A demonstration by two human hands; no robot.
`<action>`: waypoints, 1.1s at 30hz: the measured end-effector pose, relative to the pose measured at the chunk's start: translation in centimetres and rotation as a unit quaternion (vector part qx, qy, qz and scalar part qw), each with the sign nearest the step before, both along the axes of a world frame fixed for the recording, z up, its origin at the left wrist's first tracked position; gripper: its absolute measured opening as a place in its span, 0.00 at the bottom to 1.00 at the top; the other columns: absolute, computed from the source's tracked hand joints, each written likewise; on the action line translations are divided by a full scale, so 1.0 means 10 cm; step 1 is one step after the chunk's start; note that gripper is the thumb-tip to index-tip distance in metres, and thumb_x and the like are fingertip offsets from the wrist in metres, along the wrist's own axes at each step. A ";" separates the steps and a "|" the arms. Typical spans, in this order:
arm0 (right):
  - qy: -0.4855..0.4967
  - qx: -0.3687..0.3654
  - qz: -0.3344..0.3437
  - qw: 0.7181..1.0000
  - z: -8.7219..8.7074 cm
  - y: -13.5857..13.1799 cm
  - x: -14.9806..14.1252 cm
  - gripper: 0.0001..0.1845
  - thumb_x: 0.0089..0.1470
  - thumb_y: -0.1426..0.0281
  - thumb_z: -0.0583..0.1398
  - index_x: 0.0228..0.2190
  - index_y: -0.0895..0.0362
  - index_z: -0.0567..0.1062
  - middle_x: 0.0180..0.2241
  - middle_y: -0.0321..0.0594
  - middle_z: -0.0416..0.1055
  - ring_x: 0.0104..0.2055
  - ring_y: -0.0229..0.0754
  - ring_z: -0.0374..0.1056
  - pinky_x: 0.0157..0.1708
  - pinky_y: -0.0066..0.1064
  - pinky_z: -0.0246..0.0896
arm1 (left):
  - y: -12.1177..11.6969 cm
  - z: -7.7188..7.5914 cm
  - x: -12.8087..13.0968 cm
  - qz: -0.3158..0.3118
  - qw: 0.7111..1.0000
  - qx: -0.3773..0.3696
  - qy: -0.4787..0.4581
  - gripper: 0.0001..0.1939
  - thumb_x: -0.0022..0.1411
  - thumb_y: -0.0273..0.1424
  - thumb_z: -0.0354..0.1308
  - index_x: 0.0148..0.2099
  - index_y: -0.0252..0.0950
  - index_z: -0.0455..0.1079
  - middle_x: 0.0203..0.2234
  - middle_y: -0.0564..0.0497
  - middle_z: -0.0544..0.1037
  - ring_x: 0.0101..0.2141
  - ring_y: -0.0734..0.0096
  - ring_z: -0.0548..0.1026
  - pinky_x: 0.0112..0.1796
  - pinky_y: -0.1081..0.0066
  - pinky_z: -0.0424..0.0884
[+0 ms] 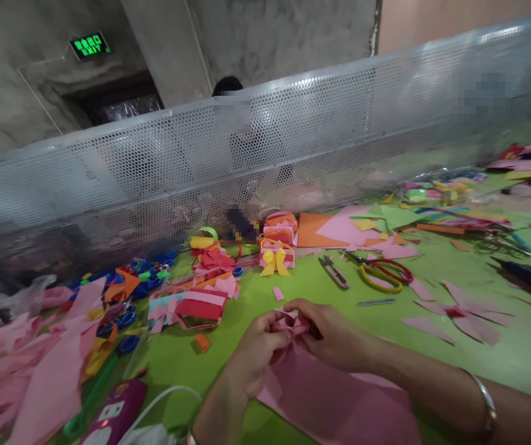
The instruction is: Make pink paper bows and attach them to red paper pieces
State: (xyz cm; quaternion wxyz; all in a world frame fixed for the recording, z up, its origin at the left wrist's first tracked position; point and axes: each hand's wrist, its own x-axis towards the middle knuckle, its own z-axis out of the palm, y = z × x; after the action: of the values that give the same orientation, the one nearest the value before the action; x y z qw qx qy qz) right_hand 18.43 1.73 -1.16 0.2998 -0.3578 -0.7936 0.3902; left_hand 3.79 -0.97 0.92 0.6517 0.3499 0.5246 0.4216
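Both hands meet at the near middle of the green table. My left hand (261,346) is closed, thumb and fingers pinching a folded pink paper piece (295,327). From the other side my right hand (327,330) pinches the same piece, its fingers bent over the top. The piece looks like a small bow; its details are partly hidden by the fingers. Under the hands and right forearm lies a large pink paper sheet (339,402). A small pink scrap (278,293) lies just beyond the hands.
Thread snips (334,272) and yellow-and-red-handled scissors (383,275) lie beyond my right hand. Pink petal shapes (471,312) sit right. Small paper bags (203,306) stand left. A purple power strip (119,408) is near left. A perforated metal screen (246,161) runs behind, with a person beyond.
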 end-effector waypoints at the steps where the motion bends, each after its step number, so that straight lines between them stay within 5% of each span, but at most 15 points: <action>1: -0.004 0.010 0.002 1.000 -0.01 -0.01 0.00 0.21 0.44 0.81 0.53 0.41 0.57 0.69 0.31 0.39 0.73 0.30 0.38 0.66 0.31 0.28 0.60 | 0.00 -0.01 -0.01 -0.008 1.000 0.000 0.006 0.15 0.37 0.22 0.63 0.33 0.31 0.70 0.22 0.53 0.72 0.23 0.80 0.68 0.26 0.78 0.60; 6: -0.010 0.178 -0.024 0.984 -0.03 -0.01 0.01 0.23 0.43 0.80 0.56 0.44 0.58 0.67 0.44 0.47 0.67 0.43 0.44 0.64 0.41 0.34 0.61 | 0.02 -0.04 -0.03 -0.012 0.997 0.037 0.067 0.09 0.40 0.24 0.59 0.29 0.32 0.67 0.14 0.58 0.66 0.14 0.83 0.58 0.18 0.77 0.50; 11: -0.055 0.300 -0.004 0.952 0.02 -0.02 0.04 0.06 0.53 0.75 0.55 0.28 0.56 0.71 0.42 0.44 0.68 0.43 0.44 0.63 0.42 0.36 0.57 | 0.01 -0.05 -0.02 0.000 0.998 0.048 0.041 0.09 0.38 0.22 0.56 0.26 0.35 0.63 0.13 0.60 0.64 0.13 0.82 0.58 0.18 0.76 0.52; 23: -0.010 0.208 -0.045 0.977 -0.03 0.00 0.01 0.08 0.50 0.77 0.55 0.22 0.56 0.67 0.25 0.37 0.69 0.29 0.38 0.62 0.32 0.29 0.54 | -0.03 0.06 0.02 -0.024 0.993 0.049 0.101 0.06 0.40 0.29 0.61 0.23 0.33 0.68 0.14 0.57 0.66 0.18 0.80 0.63 0.22 0.76 0.54; 33: 0.056 0.022 -0.060 0.996 -0.03 -0.01 -0.04 0.06 0.49 0.74 0.54 0.22 0.57 0.67 0.21 0.33 0.66 0.24 0.34 0.60 0.25 0.25 0.55 | -0.06 0.07 0.03 -0.025 0.994 0.056 0.090 0.03 0.40 0.22 0.57 0.21 0.34 0.65 0.13 0.59 0.63 0.17 0.81 0.60 0.22 0.76 0.57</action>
State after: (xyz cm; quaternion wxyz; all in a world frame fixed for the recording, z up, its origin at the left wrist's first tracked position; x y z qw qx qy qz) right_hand 18.01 1.65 -1.47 0.3745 -0.3757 -0.7610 0.3735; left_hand 4.13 -1.55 1.61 0.5914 0.4353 0.5479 0.4006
